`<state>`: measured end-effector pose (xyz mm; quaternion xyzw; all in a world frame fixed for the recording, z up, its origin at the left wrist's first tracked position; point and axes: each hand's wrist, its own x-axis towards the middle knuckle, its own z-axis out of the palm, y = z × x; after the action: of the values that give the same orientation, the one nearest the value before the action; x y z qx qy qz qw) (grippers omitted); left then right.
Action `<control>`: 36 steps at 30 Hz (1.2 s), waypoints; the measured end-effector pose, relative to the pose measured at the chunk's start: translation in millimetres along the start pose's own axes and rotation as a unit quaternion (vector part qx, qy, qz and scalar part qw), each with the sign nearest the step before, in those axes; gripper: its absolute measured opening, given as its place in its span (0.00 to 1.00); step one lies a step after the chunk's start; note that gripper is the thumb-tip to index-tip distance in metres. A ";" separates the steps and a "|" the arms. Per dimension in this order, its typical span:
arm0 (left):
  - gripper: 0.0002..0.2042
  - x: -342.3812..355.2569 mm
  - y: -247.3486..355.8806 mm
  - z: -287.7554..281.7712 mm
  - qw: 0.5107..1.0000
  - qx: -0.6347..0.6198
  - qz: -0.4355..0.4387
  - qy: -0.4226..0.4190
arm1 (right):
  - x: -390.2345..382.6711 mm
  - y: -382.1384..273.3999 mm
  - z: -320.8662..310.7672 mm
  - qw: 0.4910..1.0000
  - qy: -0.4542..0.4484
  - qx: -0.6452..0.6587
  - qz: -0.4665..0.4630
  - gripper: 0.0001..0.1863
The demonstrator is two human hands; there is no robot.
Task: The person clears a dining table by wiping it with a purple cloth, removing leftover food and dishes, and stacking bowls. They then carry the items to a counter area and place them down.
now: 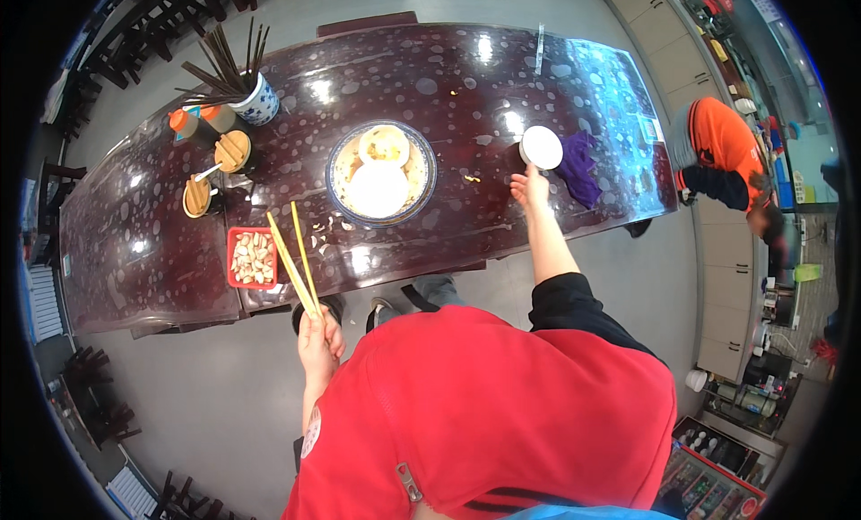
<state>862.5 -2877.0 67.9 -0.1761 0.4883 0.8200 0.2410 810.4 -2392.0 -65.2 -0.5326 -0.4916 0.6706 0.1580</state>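
- Chopsticks (294, 260): a yellow pair, clamped in the left hand (320, 339) at their near ends; the tips reach over the bench (117, 251) edge, just beside a red tray (252, 257) of pale bits
- Small white cup (541, 147): stands on the bench at the right; the right hand (530, 188) stretches out to it, fingertips touching its near rim, fingers not yet closed round it
- Hands well apart, one at each side of the big bowl (381, 173)
- Bowl: blue-rimmed, mid-bench, with a white dish and leftovers in it; not yet lifted, as far as I can judge; crumbs lie near it
- Purple cloth (578, 168) just beyond the cup
- Far left: chopstick pot (256, 99), orange-capped bottles (199, 123), two wooden-lidded jars (215, 172)
- Right edge: a person in orange (722, 157), apart from the bench
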 end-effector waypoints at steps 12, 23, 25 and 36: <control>0.10 1.0 -14.5 9.1 1.000 -0.021 0.014 -0.012 | 58.7 -56.6 -24.7 0.958 -0.067 -0.274 -0.055 0.13; 0.10 4.0 -5.0 15.3 0.999 -0.024 0.036 -0.008 | -66.6 -114.5 155.1 0.660 -0.258 -0.578 -0.405 0.16; 0.10 0.4 -7.4 11.2 0.999 -0.026 0.038 0.003 | -78.8 -103.6 174.4 0.560 -0.223 -0.577 -0.552 0.18; 0.12 -32.0 -44.2 5.7 0.995 -0.093 -0.016 -0.007 | -139.5 -65.8 195.3 0.339 -0.322 -0.652 -0.597 0.18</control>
<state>913.5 -2861.2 55.7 -0.2001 0.4051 0.8592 0.2399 673.5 -2559.8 57.4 0.2257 -0.9727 -0.0157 -0.0517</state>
